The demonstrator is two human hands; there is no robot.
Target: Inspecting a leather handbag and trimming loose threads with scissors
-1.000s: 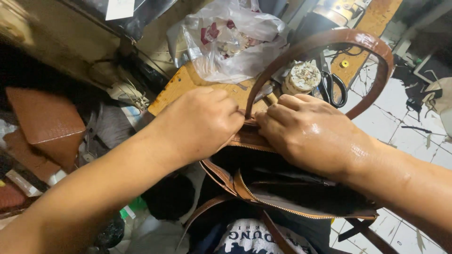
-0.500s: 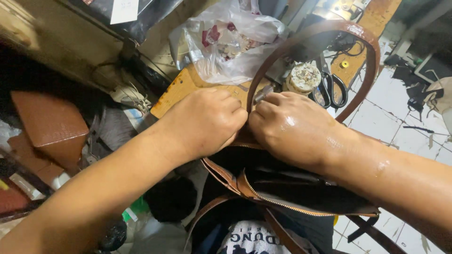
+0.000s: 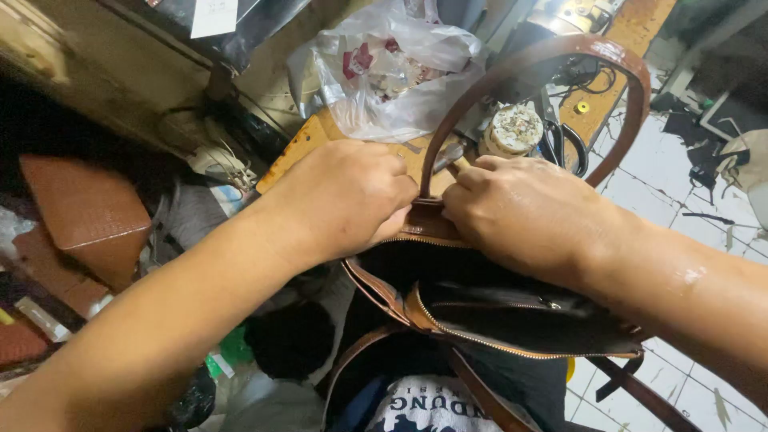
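Both hands press together at the far rim of an open brown leather handbag with a curved strap, lying at six o'clock. The left hand and right hand pinch the edge by its zip; the bag gapes unzipped. Since a second ago, the hands have barely shifted, knuckles closer.

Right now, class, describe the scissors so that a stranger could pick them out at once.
Start at the brown leather bag that both hands hold, and follow its arched handle upward. Through that arch, on the orange worktop, lie the scissors: black loop grips, beside a round pale spool.
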